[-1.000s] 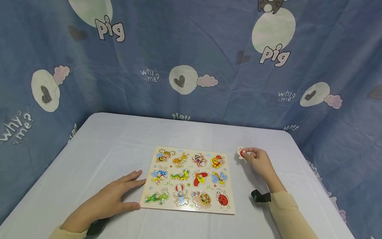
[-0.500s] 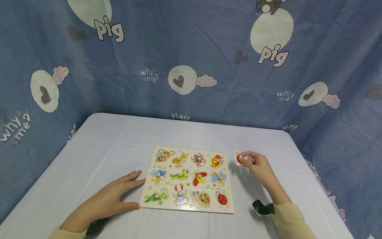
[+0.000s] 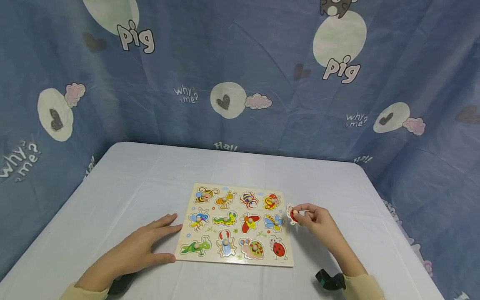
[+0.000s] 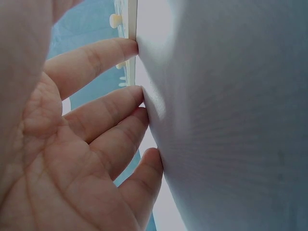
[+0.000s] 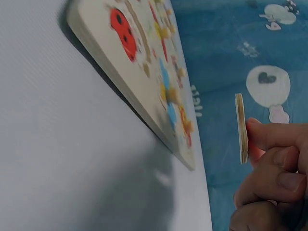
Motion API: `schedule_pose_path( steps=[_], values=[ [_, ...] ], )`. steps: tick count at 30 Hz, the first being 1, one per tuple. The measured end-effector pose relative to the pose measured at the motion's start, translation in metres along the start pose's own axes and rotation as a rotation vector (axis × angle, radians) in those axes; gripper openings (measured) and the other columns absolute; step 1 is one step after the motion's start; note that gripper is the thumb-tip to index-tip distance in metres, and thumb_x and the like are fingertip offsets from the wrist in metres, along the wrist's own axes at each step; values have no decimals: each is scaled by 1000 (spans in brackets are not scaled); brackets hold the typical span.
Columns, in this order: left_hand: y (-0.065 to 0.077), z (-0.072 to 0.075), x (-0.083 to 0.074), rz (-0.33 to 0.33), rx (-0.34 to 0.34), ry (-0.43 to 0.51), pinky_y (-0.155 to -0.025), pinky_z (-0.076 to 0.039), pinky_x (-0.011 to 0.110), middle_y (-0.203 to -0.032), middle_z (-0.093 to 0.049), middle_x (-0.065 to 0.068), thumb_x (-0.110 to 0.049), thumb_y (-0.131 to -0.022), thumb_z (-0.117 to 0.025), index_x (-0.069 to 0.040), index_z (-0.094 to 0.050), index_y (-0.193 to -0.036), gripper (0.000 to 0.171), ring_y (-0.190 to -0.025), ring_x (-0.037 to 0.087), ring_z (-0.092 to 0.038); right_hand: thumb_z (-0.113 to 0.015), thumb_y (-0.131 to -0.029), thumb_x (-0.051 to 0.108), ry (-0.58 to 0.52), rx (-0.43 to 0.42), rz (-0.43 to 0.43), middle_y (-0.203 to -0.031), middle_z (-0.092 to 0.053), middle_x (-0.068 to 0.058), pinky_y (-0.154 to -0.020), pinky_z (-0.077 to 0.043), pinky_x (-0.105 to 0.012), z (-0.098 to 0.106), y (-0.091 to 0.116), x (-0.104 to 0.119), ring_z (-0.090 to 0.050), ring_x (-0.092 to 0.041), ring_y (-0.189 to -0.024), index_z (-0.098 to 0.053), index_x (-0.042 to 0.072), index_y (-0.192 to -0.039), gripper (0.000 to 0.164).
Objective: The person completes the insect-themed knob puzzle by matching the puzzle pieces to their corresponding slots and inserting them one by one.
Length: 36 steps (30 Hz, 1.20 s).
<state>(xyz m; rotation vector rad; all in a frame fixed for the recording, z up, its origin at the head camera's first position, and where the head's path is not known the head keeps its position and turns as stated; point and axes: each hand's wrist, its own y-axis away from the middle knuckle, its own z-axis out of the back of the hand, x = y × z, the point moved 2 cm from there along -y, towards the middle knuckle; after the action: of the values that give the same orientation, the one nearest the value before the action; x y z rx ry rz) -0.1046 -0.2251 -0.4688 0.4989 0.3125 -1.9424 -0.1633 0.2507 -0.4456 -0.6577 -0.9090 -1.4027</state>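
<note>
A wooden knob puzzle board (image 3: 234, 233) with rows of bug pieces lies on the table. My right hand (image 3: 316, 218) pinches a ladybug puzzle piece (image 3: 291, 214) by its knob, just past the board's right edge. In the right wrist view the piece (image 5: 241, 129) is seen edge-on, raised above the table. A printed ladybug without a knob (image 3: 278, 248) shows in the board's lower right corner. My left hand (image 3: 136, 248) rests flat on the table with fingers spread, fingertips right at the board's left edge. The left wrist view shows these fingers (image 4: 103, 108) nearly straight.
A white cloth covers the table (image 3: 157, 175). Behind it hangs a blue curtain (image 3: 277, 137) with printed words and shapes. A black strap-like device (image 3: 330, 280) sits at my right wrist, and another dark one (image 3: 123, 284) under my left wrist.
My right hand has come left and nearer to me with the ladybug piece, from beyond the board's top right corner to beside its right edge. The left hand stays in place.
</note>
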Motion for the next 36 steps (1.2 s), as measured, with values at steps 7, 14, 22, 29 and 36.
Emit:
schedule_pose_path(
  steps=[7, 14, 22, 29, 36],
  values=[
    [-1, -1, 1, -3, 3, 2, -112, -48, 73, -166, -51, 14, -61, -78, -87, -18, -67, -148, 84, -152, 47, -48, -76, -100, 20, -3, 60, -7, -62, -49, 0, -56, -39, -22, -16, 11, -4, -42, -9, -60, -76, 5, -118, 23],
    [-1, 0, 1, -4, 7, 0, -112, -48, 73, -166, -50, 15, -63, -78, -86, -18, -67, -148, 86, -152, 47, -48, -75, -101, 20, -10, 152, 62, -62, -48, 1, -52, -35, -19, -25, 21, -6, -37, -4, -56, -75, 2, -115, 23],
    [-1, 1, 2, -18, 3, 6, -113, -49, 71, -166, -50, 15, -66, -79, -84, -17, -67, -148, 86, -151, 47, -48, -76, -101, 19, -17, 248, 139, -59, -39, 8, -48, -25, -17, -36, 28, -7, -32, 1, -52, -74, -1, -114, 24],
    [-1, 1, 1, -18, -3, 6, -112, -49, 71, -166, -51, 15, -63, -79, -86, -18, -67, -147, 85, -151, 47, -49, -76, -100, 19, -13, 271, 134, -60, -40, 7, -48, -26, -17, -40, 30, -9, -33, 1, -52, -75, 1, -113, 22],
    [-1, 0, 1, -10, 2, 6, -112, -49, 71, -166, -51, 15, -62, -79, -86, -17, -67, -147, 84, -151, 48, -48, -77, -99, 19, -29, 292, 138, -59, -41, 8, -49, -27, -17, -44, 31, -13, -34, 1, -52, -76, 2, -111, 21]
  ],
)
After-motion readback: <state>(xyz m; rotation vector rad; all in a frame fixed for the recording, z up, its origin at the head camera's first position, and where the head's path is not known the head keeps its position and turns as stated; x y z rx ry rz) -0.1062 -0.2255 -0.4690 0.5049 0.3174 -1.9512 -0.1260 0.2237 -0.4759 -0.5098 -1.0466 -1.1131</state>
